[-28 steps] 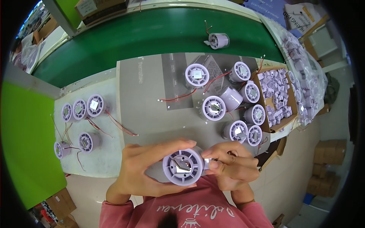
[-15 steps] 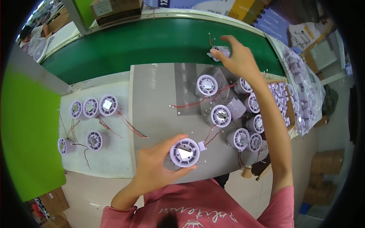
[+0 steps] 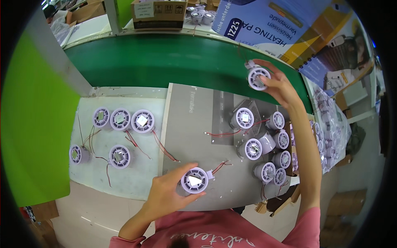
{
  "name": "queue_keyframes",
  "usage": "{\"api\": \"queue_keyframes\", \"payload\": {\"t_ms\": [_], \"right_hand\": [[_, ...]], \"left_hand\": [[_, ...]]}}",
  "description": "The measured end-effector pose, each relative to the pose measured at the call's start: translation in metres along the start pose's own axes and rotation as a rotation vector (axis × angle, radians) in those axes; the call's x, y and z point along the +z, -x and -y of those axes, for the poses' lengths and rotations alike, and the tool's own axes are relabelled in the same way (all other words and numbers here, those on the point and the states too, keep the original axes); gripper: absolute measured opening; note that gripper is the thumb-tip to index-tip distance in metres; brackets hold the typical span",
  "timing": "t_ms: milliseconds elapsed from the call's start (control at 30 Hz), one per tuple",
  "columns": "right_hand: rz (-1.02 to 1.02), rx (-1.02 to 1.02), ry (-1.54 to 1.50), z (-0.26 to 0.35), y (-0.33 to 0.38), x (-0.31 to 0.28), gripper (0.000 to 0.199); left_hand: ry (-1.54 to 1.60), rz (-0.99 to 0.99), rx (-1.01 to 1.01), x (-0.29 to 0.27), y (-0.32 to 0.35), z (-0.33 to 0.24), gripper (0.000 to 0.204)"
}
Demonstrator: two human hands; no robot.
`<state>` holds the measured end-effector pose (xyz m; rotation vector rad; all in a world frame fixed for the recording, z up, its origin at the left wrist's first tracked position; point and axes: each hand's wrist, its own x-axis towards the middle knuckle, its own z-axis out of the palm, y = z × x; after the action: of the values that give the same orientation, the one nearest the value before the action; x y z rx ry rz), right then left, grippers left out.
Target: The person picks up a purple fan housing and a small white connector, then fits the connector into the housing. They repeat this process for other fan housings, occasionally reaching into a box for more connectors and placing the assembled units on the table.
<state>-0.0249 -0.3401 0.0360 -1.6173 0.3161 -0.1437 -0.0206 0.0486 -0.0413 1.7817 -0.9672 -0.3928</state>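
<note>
Over the green belt [image 3: 165, 58], my right hand [image 3: 283, 87] grips one cup [image 3: 255, 82]; nearer, my left hand [image 3: 170, 191] holds another [image 3: 194, 180], tab [image 3: 210, 175] seemingly fitted; others [image 3: 142, 120] unclear.

Left fingers [image 3: 176, 173] around lilac cup [image 3: 194, 180]

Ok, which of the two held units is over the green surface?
The lilac unit in the right hand; the other unit, in the left hand, is at the grey board.
</note>
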Motion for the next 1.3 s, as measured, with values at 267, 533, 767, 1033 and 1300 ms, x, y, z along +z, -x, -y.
{"api": "queue_keyframes", "payload": {"t_ms": [267, 533, 767, 1033, 1300], "right_hand": [[0.222, -0.077, -0.304, 0.016, 0.064, 0.061, 0.079], [0.305, 0.016, -0.451, -0.002, 0.106, 0.09, 0.065], [0.139, 0.057, 0.034, -0.032, 0.163, 0.136, 0.046], [-0.187, -0.142, 0.448, -0.073, 0.182, 0.175, 0.04], [-0.378, 0.01, 0.174, -0.092, 0.198, 0.187, 0.04]], "left_hand": [[-0.039, 0.069, 0.026, 0.005, -0.002, 0.001, 0.059], [0.1, -0.003, -0.029, -0.03, -0.003, -0.008, 0.069], [0.203, -0.381, 0.129, -0.088, -0.009, -0.025, 0.076], [0.181, -0.323, 0.232, -0.087, -0.021, -0.042, 0.072], [0.003, -0.181, 0.348, -0.075, -0.039, -0.059, 0.067]]}}
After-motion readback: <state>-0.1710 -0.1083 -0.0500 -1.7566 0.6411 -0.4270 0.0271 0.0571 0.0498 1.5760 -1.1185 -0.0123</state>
